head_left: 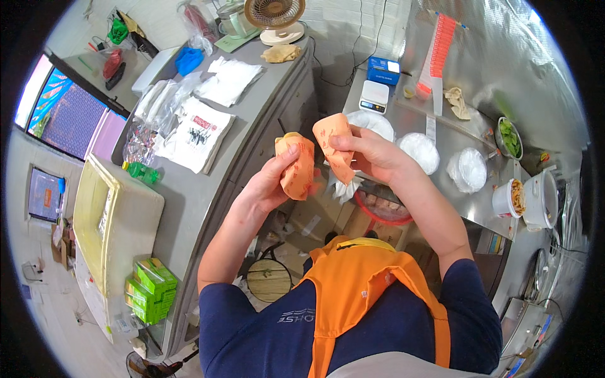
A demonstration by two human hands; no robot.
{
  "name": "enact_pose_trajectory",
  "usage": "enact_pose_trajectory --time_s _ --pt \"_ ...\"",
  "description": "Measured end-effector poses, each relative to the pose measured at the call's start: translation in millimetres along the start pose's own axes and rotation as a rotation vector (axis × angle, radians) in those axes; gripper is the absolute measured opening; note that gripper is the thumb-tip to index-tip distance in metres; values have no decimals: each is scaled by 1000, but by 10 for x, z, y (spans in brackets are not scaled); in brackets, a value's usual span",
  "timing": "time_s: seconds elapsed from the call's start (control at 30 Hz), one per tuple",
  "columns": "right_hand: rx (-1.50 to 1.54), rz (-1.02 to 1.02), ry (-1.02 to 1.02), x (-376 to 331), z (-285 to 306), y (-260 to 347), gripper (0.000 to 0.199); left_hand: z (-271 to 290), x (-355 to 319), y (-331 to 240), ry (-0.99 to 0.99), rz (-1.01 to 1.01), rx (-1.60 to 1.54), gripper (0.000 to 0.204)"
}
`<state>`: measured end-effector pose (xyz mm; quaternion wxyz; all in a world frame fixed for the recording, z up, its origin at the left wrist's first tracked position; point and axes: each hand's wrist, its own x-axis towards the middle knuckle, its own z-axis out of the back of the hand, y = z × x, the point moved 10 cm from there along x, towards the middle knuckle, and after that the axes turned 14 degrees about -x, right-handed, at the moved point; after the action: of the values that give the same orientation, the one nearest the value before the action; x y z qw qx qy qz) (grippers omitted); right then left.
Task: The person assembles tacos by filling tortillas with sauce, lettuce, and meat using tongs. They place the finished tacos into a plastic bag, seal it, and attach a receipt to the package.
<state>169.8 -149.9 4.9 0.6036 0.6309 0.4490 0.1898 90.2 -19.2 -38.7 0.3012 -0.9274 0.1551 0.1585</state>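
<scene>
Wrapping underway, judged mid-step. Left hand (268,183) grip clamped round orange paper-wrapped food item (297,165), held in air between both tabletops. Right hand (368,151) grip pinched on upper flap of orange wrapper (334,142), just right of left grip. White tissue (346,188) hangs below right grip. Next move likely calls for folding flap toward left grip, keeping item steady.

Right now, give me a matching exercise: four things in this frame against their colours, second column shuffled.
Things:
1. wrapped item in the left hand
2. bottle on the grey counter
3. stacked cartons at lower left
4. box behind the kitchen scale

Colours:
A. blue
B. orange paper
C. green with a yellow cap
D. bright green

Pairs: 1-B, 2-C, 3-D, 4-A
</scene>
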Motion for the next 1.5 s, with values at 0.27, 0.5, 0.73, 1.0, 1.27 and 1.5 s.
enact_pose_trajectory --time_s 0.27,0.5,0.73,1.0,1.27,1.5 --pt "31 41 -95 85 16 -54 69 38 34 -220 35 -63 147 67" --pt "13 28 -138 50 -15 -69 69 26 93 -248 71 -39 94 67" --pt "-459 275 -363 -19 70 136 149 -156 35 -548 104 -512 562 74" --pt "-258 314 -211 -391 -122 269 151 -482 -428 -553 98 -671 558 69" --pt "-469 373 -446 -1325 388 -119 139 -904 -278 254 77 -582 537 43" --pt "-506 283 -644 -3110 1315 -897 144 -1261 309 2077 260 -398 366 72"
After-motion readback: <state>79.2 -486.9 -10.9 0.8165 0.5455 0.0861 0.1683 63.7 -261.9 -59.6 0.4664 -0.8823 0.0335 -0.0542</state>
